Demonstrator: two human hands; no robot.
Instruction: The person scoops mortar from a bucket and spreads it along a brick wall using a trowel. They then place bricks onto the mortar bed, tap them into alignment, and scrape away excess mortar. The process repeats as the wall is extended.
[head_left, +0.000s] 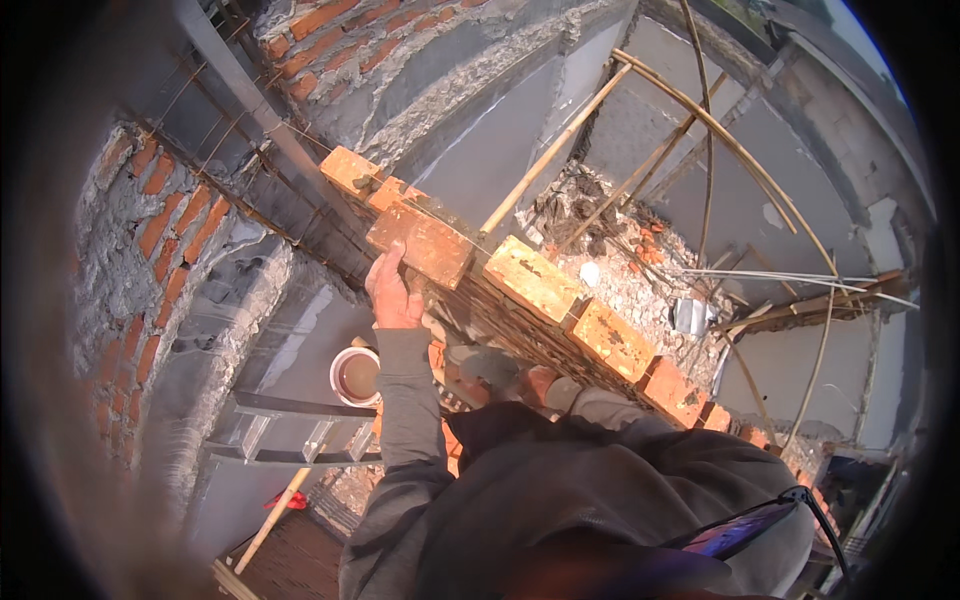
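Observation:
My left hand (398, 292) grips the near end of a reddish brick (422, 243), with fingers against its side and top. That brick is over the top of a narrow brick wall; I cannot tell whether it rests fully on the course below. Beyond it lie two orange bricks (350, 171), with grey mortar about them. To its right, past a gap, a yellowish brick (532, 279) and another (614, 340) lie in the same line. Close to my front is a skin-toned shape (541, 382) beside a grey blur, perhaps my right hand; its fingers cannot be made out.
A white bucket (356, 377) with brownish contents stands left of my forearm, by a metal ladder (290, 432). A bamboo pole (556, 143) leans beyond the wall, over rubble (590, 215). Steel bars and a post (245, 85) rise at the wall's far end.

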